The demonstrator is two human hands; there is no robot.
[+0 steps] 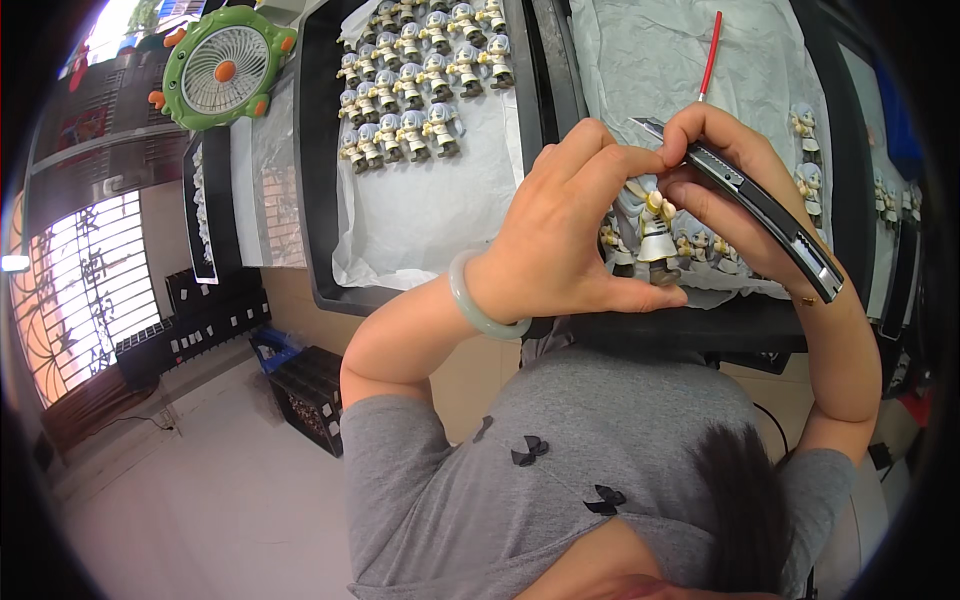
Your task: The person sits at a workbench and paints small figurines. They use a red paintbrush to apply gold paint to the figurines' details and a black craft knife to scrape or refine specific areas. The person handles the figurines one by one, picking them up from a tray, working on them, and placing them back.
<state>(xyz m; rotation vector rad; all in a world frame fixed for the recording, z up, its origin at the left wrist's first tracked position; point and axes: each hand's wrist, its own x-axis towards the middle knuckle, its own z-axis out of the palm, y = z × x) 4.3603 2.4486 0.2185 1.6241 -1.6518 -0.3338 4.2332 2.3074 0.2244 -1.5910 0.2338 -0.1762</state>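
Observation:
My left hand (560, 225) is closed on a small figurine (655, 232) with pale hair, a white and yellow outfit and dark boots, its thumb by the boots and its fingers at the head. A black and silver utility knife (765, 208) lies across my right hand (735, 165), tucked along the palm toward the wrist with its blade tip pointing up and left. The right fingertips meet the left ones at the top of the figurine. Behind the hands, more figurines (700, 245) lie on the paper of the right tray, partly covered by my hands.
At left, a black tray (318, 200) lined with white paper bears rows of similar figurines (410, 90). A thin red stick (712, 52) lies on the right tray's paper (640, 60). A green fan (225, 68) stands at the far left, and a black crate (310, 400) sits on the floor.

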